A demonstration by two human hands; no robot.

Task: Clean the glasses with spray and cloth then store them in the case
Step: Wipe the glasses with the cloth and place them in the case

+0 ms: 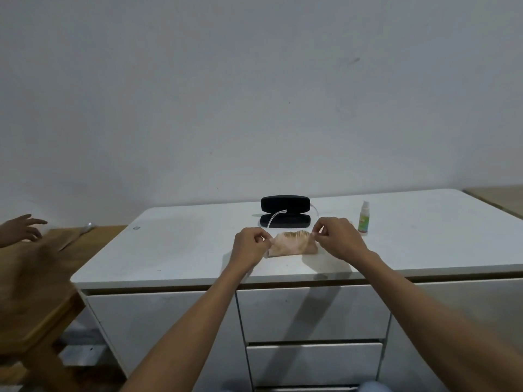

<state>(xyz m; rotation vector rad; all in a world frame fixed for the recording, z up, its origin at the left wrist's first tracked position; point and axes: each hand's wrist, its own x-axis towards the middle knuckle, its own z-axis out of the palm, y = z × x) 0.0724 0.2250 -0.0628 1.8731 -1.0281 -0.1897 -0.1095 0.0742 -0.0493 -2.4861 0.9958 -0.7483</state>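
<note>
Head view looks down over a white table (175, 250) with drawers below its front edge. Both hands are out over the middle of the table, holding a small peach-coloured cloth (291, 244) stretched between them. The left hand (250, 247) has its fingers pinched together on the cloth's left end, and the right hand (339, 239) has its fingers pinched together on the cloth's right end; the lower edge of the cloth seems to rest on the table. Just behind the cloth lies a black case (284, 210), standing open with its lid upright toward the wall. The glasses (276, 217) sit in the case: a pale arm curves out over its front half and another thin bit shows at its right end, while the lenses cannot be made out. To the right of the case and near the right hand, a small spray bottle (363, 219) with a white top stands upright on the table. At the far left, another person's hand (22, 230) hovers over a wooden surface (42, 267).
</note>
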